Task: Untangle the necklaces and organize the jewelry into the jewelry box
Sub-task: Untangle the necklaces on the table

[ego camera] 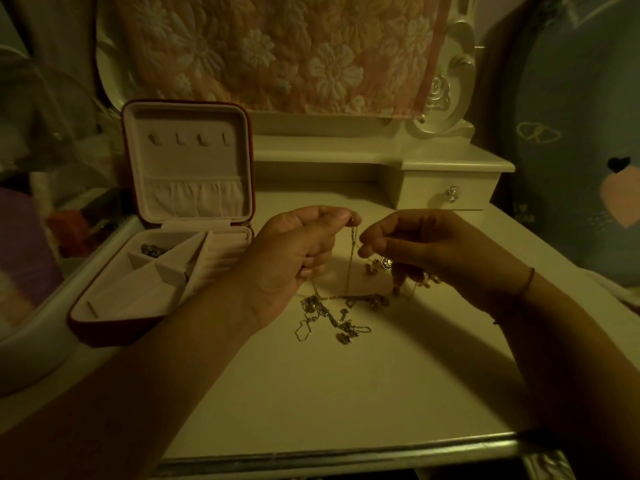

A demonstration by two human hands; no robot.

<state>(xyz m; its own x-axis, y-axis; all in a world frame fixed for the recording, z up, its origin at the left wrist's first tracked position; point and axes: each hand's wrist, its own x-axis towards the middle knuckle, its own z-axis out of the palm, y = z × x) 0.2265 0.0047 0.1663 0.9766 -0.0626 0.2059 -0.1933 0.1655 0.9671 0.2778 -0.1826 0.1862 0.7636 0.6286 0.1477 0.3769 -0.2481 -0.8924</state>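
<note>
- Left hand is raised above the table, its thumb and forefinger pinching the top of a thin chain; the other fingers are curled in toward the palm.
- That chain hangs straight down from the pinch and runs into the tangle of necklaces on the tabletop, just below and between both hands.
- Right hand is level with the left and near it, its fingers curled round a second strand. A round pendant and a few small charms hang beneath its fingertips.
- In this dim light I cannot tell how many separate chains make up the tangle. One loop of angular links lies at its front left edge.
- A thin band circles the right wrist.
- The jewelry box stands open at the table's left edge, well apart from the tangle. Its lid is upright, with a row of hooks and a gathered pocket below them.
- In the box's base, small pieces sit in the rear left compartment.
- The pale table carries a raised shelf at the back with a small drawer at the right.
- A floral cloth hangs behind.
</note>
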